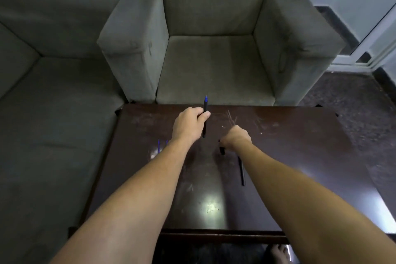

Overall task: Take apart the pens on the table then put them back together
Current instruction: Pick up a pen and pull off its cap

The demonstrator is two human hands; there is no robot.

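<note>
Upright above the dark surface [289, 146], black pen [205, 118] pinched in left hand [189, 125], right hand [235, 138] closed on a small black piece [222, 150], black barrel [241, 170] lying beside right forearm, blue refills [159, 146] left.

The left hand [190, 124] covers the middle of the black pen [205, 113], so only its two ends show. The right hand [236, 137] hides most of a small black piece [222, 150]; what it is cannot be told. Two thin blue refills [159, 146] are half hidden by the left forearm. The counter [300, 146] is blurred by glare near the bottom edge.
</note>
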